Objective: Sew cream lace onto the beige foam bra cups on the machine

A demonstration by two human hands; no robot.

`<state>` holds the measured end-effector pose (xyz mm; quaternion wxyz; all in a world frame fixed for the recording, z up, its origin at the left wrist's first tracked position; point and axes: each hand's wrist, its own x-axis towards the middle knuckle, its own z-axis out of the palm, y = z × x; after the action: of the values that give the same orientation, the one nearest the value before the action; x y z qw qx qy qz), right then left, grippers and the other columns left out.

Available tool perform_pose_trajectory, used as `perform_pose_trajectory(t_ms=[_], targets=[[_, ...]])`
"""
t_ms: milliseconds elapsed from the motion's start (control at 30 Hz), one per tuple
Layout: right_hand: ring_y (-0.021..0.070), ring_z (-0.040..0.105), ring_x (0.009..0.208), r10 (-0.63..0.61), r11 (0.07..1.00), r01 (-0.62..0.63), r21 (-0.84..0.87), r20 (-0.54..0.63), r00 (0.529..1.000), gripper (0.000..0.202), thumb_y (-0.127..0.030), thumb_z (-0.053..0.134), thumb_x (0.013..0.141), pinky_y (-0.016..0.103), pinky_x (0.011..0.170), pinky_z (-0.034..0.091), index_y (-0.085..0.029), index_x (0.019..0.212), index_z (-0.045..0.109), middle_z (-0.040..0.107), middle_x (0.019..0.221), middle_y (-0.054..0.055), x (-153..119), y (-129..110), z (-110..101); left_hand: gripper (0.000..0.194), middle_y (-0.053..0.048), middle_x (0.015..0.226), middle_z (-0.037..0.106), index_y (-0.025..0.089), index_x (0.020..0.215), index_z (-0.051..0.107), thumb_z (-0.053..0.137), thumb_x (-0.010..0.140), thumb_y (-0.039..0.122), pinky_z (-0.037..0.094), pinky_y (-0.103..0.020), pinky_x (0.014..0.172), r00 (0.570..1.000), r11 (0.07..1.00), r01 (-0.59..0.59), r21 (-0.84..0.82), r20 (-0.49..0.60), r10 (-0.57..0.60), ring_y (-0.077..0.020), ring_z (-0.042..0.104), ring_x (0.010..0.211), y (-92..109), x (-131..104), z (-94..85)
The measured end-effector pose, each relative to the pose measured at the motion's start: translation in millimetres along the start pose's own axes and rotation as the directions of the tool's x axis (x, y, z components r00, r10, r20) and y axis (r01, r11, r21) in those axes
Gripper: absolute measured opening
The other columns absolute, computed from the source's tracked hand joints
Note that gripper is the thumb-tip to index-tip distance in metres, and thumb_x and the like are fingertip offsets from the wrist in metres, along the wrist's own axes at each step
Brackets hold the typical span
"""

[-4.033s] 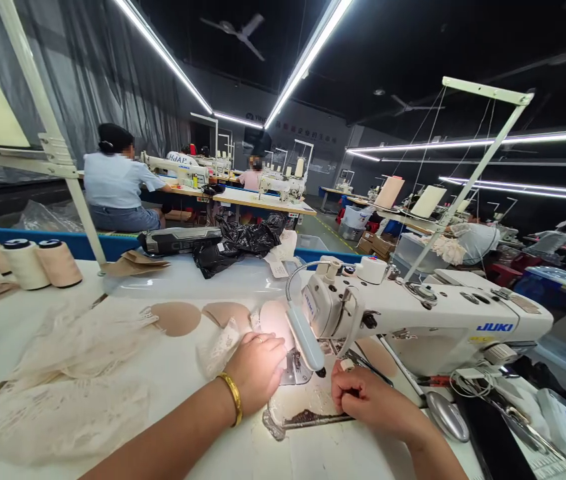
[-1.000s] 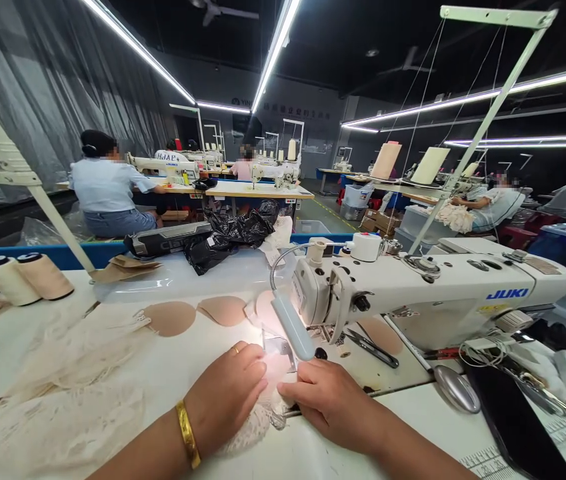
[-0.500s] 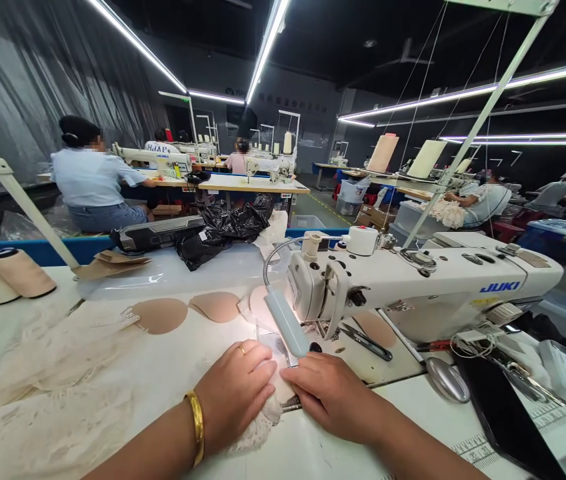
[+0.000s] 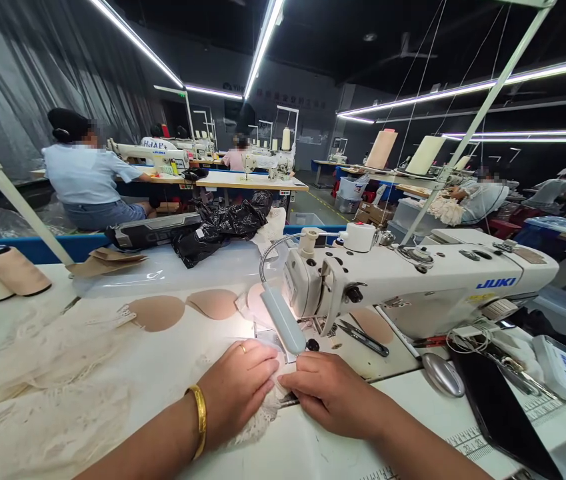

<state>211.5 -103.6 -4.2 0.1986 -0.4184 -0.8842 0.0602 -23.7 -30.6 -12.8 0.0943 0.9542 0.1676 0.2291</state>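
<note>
The left hand [image 4: 237,387] and right hand [image 4: 331,395] touch thin cream lace fabric [image 4: 259,425]. I cannot tell whether either grip is closed.

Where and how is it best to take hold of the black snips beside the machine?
I would pinch the snips across their near half, coming from above and the near right. They lie flat and slim, and appear split toward the far left, so the blades are probably at that end. The machine rises behind them, while the right hand is on their near side.
</note>
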Motion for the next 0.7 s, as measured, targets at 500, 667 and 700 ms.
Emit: perform_pose_trajectory(t_ms=[500,667,700], targets=[[0.0185,0.055,0.073,0.121,0.991,-0.124,-0.048,-0.054,0.991,0.025,-0.011,0.047,0.095,0.030,0.064,0.035,-0.023,0.099,0.068,0.063,0.081,0.001,-2.2,8.0,7.1,0.025,-0.007,0.099,0.067,0.021,0.110,0.063,0.042,0.097,0.015,0.047,-0.042,0.080,0.997,0.998,-0.045,-0.037,-0.070,0.043,-0.0269,0.057,0.089,-8.2,12.3,10.0],[0.0189,0.059,0.077,0.159,0.987,-0.161,-0.018,-0.074,0.984,0.026,-0.011,0.045,0.097,0.029,0.066,0.037,-0.024,0.101,0.067,0.066,0.085,0.002,-2.4,9.8,9.2,0.022,-0.008,0.097,0.068,0.020,0.102,0.064,0.043,0.096,0.016,0.048,-0.042,0.081,0.997,0.999,-0.040,-0.023,-0.061,0.039,-0.0266,0.058,0.087,-11.3,19.5,12.8],[0.0190,0.060,0.077,0.163,0.986,-0.165,-0.014,-0.076,0.984,0.026,-0.011,0.046,0.097,0.029,0.066,0.037,-0.024,0.102,0.067,0.066,0.086,0.002,-2.5,10.0,9.3,0.021,-0.008,0.098,0.068,0.020,0.100,0.064,0.043,0.096,0.017,0.048,-0.042,0.081,0.997,0.999,-0.042,-0.023,-0.061,0.040,-0.0267,0.059,0.088,-12.0,20.4,13.3]])
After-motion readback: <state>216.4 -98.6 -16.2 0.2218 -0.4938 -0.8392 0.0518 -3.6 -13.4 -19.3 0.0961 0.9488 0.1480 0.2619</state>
